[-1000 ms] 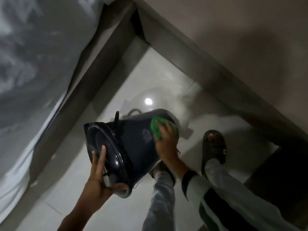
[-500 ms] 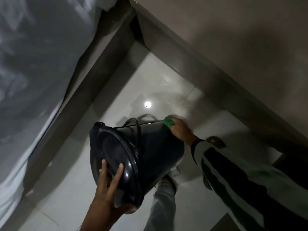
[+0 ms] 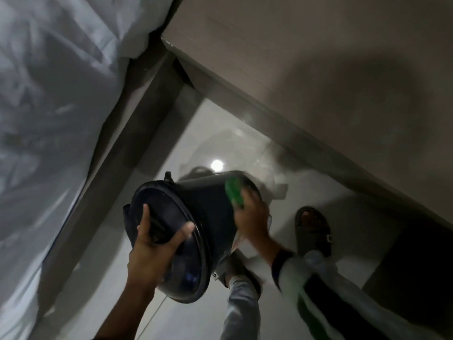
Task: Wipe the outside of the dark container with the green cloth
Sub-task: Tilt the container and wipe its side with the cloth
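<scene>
A dark bucket-shaped container (image 3: 208,202) is held in the air on its side, its open mouth turned toward me. My left hand (image 3: 152,244) grips its rim, fingers hooked inside and thumb across the edge. My right hand (image 3: 250,217) presses a green cloth (image 3: 234,192) against the container's outer wall near its base. The cloth is blurred and partly covered by my fingers. The container's thin handle pokes out behind its upper side.
Pale glossy floor tiles (image 3: 220,133) lie below, with a light reflected on them. A bed with a grey-white sheet (image 3: 49,106) and dark frame runs along the left. A beige wall with a dark skirting (image 3: 318,148) runs along the right. My sandalled foot (image 3: 312,229) stands right of the container.
My right hand slid the green cloth from the container's far base edge back onto its side wall. My left hand shifted its hold on the rim and the container turned a little.
</scene>
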